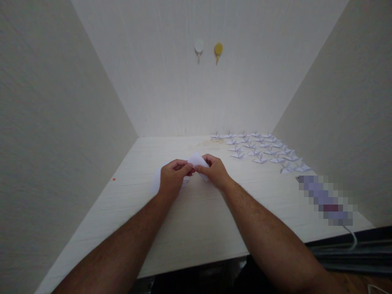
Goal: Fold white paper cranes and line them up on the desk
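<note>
A small folded white paper point(197, 161) is held between both hands just above the middle of the table. My left hand point(174, 175) pinches its left edge with thumb and fingers. My right hand point(214, 169) grips the right side, thumb on top and fingers behind. More white paper point(156, 181) lies on the table, partly hidden behind my left hand and wrist. Several folded white paper cranes point(259, 159) stand in rows at the back right of the table.
The pale table point(196, 228) has walls on three sides. A pixelated long object point(324, 200) with a white cable point(352, 234) lies at the right edge. A small orange spot point(114, 179) is at the left. White point(199, 47) and yellow point(218, 50) hooks are on the back wall.
</note>
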A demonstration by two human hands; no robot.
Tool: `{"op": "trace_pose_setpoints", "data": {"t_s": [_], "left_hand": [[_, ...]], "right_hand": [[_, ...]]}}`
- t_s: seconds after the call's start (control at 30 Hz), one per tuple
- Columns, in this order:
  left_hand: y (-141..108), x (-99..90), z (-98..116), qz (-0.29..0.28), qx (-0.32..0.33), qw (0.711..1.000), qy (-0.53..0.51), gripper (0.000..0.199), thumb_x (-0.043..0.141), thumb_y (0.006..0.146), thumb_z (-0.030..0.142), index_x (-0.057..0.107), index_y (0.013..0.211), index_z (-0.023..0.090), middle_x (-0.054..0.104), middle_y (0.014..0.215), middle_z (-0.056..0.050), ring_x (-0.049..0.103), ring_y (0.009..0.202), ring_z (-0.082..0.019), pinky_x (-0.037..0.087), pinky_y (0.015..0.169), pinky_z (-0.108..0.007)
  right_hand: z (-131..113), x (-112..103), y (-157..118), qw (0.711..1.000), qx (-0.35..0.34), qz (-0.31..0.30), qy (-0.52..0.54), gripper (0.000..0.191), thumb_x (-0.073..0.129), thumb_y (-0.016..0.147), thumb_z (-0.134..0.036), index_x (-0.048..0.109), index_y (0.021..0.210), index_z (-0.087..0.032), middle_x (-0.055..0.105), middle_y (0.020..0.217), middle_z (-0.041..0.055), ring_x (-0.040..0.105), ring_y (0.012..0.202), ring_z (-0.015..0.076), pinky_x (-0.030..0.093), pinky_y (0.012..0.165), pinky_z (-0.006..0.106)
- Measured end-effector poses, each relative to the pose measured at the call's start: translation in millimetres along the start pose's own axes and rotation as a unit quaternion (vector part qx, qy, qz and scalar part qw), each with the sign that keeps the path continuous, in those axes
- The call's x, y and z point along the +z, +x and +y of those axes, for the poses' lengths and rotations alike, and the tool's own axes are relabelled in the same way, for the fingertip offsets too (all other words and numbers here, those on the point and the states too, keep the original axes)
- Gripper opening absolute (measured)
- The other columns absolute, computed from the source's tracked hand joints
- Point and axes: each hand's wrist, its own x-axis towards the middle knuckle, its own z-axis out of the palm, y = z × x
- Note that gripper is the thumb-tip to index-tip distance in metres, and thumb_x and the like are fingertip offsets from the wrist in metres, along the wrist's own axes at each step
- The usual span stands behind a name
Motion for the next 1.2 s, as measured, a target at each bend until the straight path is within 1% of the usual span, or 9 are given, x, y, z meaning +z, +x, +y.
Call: {"op": "trace_pose_setpoints", "data": {"t_s": [0.23,0.4,0.6,0.97,1.2], "left_hand": [[-1.4,0.3,3.2,0.005,-0.001,1.0,0.014,0.025,0.078,0.064,0.033,0.066,0.073,0.014,0.07,0.063,-0.005,0.064,0.055,-0.016,0.054,0.06,-0.03],[-0.3,-1.1,0.8,0.001,0.002,1.0,0.017,0.025,0.078,0.063,0.034,0.066,0.073,0.014,0.07,0.063,-0.004,0.064,0.056,-0.016,0.054,0.06,-0.03],[0.4,-2.2,-1.1,-0.005,0.005,1.0,0.016,0.024,0.078,0.064,0.034,0.066,0.073,0.014,0.07,0.064,-0.004,0.064,0.056,-0.015,0.054,0.06,-0.029],[-1.6,-0.3,3.5,0.003,-0.001,1.0,0.027,0.023,0.078,0.064,0.033,0.067,0.071,0.014,0.07,0.062,-0.005,0.065,0.056,-0.016,0.054,0.061,-0.029],[-1.6,-0.1,2.5,0.003,-0.003,1.0,0.02,0.023,0.078,0.064,0.033,0.067,0.072,0.014,0.07,0.063,-0.005,0.065,0.057,-0.016,0.054,0.06,-0.029]], "right_hand": [[-2.1,0.8,-0.6,1.0,-0.002,0.001,-0.005,0.029,0.076,0.062,-0.035,0.062,0.081,-0.017,0.061,0.072,-0.0018,0.05,0.061,0.0111,0.038,0.057,0.024],[-1.1,0.8,0.4,1.0,-0.006,0.002,-0.005,0.028,0.075,0.062,-0.033,0.062,0.081,-0.017,0.061,0.071,-0.0019,0.05,0.061,0.0106,0.037,0.057,0.024],[-1.6,1.5,0.3,1.0,-0.003,0.001,-0.005,0.029,0.076,0.061,-0.034,0.062,0.08,-0.016,0.06,0.07,-0.0023,0.049,0.06,0.0104,0.037,0.056,0.024],[0.8,0.5,0.5,1.0,-0.001,-0.001,-0.017,0.029,0.076,0.062,-0.036,0.062,0.08,-0.018,0.061,0.071,-0.0023,0.049,0.061,0.011,0.037,0.056,0.024],[1.1,1.0,0.6,1.0,-0.002,0.005,-0.01,0.029,0.076,0.063,-0.036,0.062,0.08,-0.018,0.06,0.07,-0.0025,0.048,0.06,0.0107,0.037,0.056,0.024]]}}
